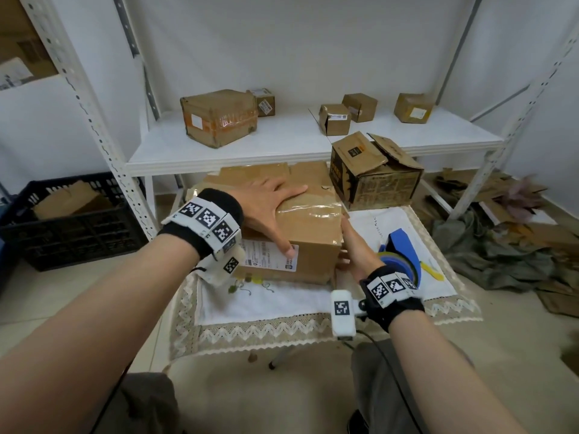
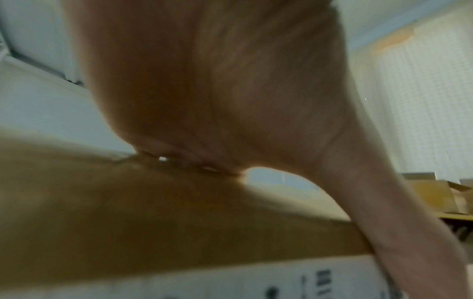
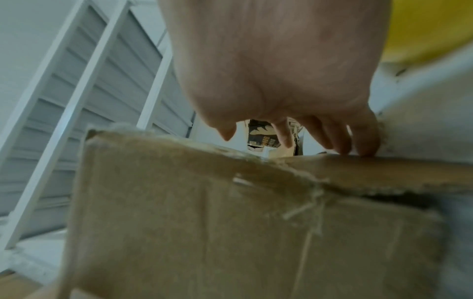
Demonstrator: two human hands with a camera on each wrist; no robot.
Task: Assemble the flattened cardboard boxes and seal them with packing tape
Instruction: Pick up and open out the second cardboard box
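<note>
Head view shows the cardboard box [image 1: 300, 233] standing on the low bench [image 1: 282, 308], which is covered with a white embroidered cloth [image 1: 266, 300]. Shiny packing tape [image 1: 310, 208] already runs over the top of the box, across its right half.

The left hand [image 1: 266, 205] lies flat on the top of the box, the fingers [image 1: 294, 191] straight and spread, the thumb hanging over the near face and touching the white shipping label [image 1: 272, 256]. It presses and grasps nothing. The right hand [image 1: 357, 255] stands against the right side face of the box, at its near right corner; the fingers are stretched, relaxed, and hold nothing. In the right wrist view the fingertips [image 3: 363, 145] reach the upper edge of this side.

The long axis of the box runs away from the person toward the white shelf [image 1: 282, 145]. The tape end comes down at the right side, so I judge the right hand is nearer for smoothing it there, while the left hand steadies the box from above.

The blue tape dispenser [image 1: 404, 255] lies on the cloth just right of the box, close behind the right hand. A printed dark box [image 1: 376, 180] stands beyond the box to the right, with its flaps open. Left of the box, on the floor, stands a black crate [image 1: 72, 220]; to the right, flat cardboard scraps [image 1: 517, 214].
</note>
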